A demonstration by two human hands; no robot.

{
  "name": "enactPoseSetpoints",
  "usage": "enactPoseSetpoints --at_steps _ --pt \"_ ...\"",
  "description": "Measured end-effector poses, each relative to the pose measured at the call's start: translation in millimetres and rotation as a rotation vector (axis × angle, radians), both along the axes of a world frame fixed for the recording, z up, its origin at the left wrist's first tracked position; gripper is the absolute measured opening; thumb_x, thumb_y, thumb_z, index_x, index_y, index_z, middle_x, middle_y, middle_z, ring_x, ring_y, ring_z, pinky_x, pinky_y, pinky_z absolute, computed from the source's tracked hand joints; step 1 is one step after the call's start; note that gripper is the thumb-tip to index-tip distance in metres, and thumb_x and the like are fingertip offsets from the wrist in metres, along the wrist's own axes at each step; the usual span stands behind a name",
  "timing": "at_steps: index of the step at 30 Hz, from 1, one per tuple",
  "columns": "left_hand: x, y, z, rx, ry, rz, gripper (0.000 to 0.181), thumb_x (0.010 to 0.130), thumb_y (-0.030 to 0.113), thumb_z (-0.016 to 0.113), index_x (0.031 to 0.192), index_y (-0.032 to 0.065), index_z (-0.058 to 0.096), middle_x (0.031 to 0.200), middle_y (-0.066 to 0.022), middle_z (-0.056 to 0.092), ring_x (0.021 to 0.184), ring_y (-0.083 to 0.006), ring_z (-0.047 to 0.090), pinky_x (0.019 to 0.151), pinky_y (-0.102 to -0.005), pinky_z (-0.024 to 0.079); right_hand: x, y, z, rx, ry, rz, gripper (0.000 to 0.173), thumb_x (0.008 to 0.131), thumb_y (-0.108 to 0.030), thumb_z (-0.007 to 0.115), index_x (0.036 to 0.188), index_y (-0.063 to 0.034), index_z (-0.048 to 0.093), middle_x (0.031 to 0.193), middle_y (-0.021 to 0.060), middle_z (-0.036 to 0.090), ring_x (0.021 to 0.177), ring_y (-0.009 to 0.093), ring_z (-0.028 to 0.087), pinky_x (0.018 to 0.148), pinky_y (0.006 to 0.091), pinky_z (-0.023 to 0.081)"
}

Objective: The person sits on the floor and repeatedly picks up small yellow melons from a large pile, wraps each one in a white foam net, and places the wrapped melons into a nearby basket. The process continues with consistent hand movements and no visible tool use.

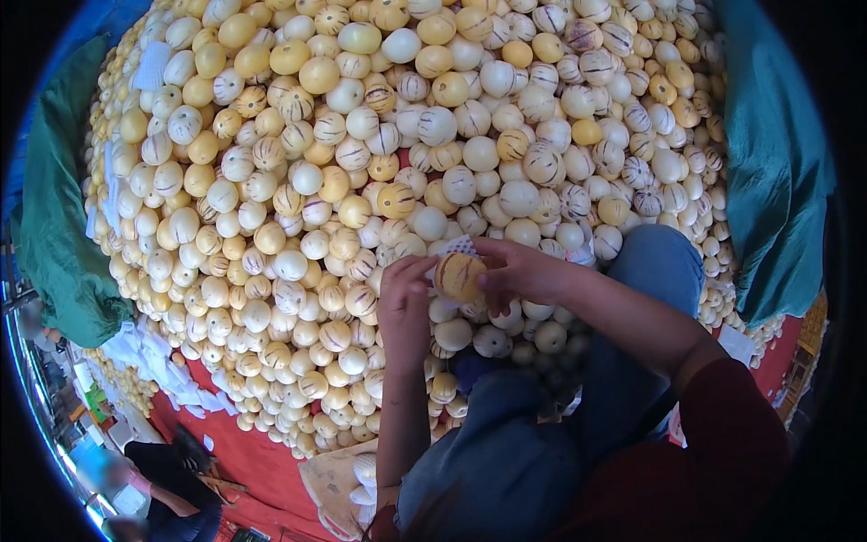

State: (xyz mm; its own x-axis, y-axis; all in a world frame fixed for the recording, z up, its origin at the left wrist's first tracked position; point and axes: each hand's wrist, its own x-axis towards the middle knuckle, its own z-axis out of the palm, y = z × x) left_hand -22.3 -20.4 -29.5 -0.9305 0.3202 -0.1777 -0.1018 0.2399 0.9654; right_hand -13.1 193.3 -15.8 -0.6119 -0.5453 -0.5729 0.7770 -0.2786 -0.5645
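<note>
Before my chest, a yellow pepino melon (460, 278) with dark purple streaks is in my right hand (521, 274), the thumb on its right side. A white foam net sleeve (458, 246) shows behind and above this fruit, between both hands. My left hand (405, 305) pinches the left edge of the sleeve, its fingertips close beside the melon. How far the sleeve covers the back of the fruit is hidden. Beyond and below the hands spreads a large heap of pepino melons (325, 237), pale cream to yellow, many purple-striped.
Green cloths (772, 176) flank the heap. White foam sleeves (145, 366) lie in a pile at left on red carpet (254, 454). A tan bag (335, 477) with wrapped fruit stands by my left arm. Another person (173, 501) sits at lower left.
</note>
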Motion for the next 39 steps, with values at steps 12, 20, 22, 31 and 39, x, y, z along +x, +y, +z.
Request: enactPoseSetpoints --at_steps 12,20,22,31,39 --pt "26.5 6.6 -25.8 0.926 -0.823 0.162 0.06 0.082 0.043 0.058 0.123 0.0029 0.041 0.118 -0.013 0.051 0.109 -0.0244 0.051 0.094 -0.0384 0.041 5.7 -4.1 3.0 -0.27 -0.096 0.065 0.067 0.077 -0.019 0.068 0.128 -0.0096 0.025 0.097 0.0119 0.056 0.072 0.022 0.064 0.055 0.0288 0.052" --pt "7.7 34.8 24.8 0.168 -0.258 0.265 0.011 0.081 0.005 0.058 0.087 0.0055 0.049 0.077 -0.0014 0.053 0.069 -0.0087 0.052 0.063 -0.0242 0.045 -4.5 1.6 -11.6 0.227 0.434 0.035 0.071 0.071 -0.006 0.071 0.129 -0.0084 0.031 0.107 0.0128 0.054 0.092 0.017 0.058 0.072 0.0281 0.051" --pt "15.0 38.3 39.1 0.159 -0.347 0.138 0.012 0.081 0.006 0.059 0.09 0.0054 0.052 0.079 -0.0019 0.055 0.068 -0.0088 0.053 0.061 -0.0239 0.045 1.2 2.6 -27.8 0.583 0.696 -0.049 0.07 0.07 -0.002 0.07 0.128 -0.0081 0.032 0.109 0.0126 0.054 0.092 0.017 0.057 0.075 0.0281 0.049" --pt "-65.7 34.7 -8.6 -0.55 0.531 0.047 0.031 0.073 0.018 0.062 0.103 0.0097 0.06 0.117 -0.0136 0.051 0.106 -0.0345 0.047 0.088 -0.043 0.039 -24.1 41.2 12.5 -0.579 0.064 -0.558 0.053 0.083 -0.035 0.057 0.129 -0.0178 0.038 0.125 0.0156 0.048 0.112 0.04 0.048 0.085 0.0555 0.044" --pt "-72.1 26.0 -42.3 -0.636 0.521 0.049 0.037 0.073 0.018 0.059 0.109 0.0129 0.059 0.127 -0.0132 0.044 0.113 -0.035 0.041 0.09 -0.0456 0.037 -121.4 88.8 33.0 -0.129 -0.019 -0.824 0.024 0.091 -0.032 0.049 0.078 -0.012 0.051 0.085 0.0101 0.06 0.079 0.028 0.06 0.068 0.0468 0.053"
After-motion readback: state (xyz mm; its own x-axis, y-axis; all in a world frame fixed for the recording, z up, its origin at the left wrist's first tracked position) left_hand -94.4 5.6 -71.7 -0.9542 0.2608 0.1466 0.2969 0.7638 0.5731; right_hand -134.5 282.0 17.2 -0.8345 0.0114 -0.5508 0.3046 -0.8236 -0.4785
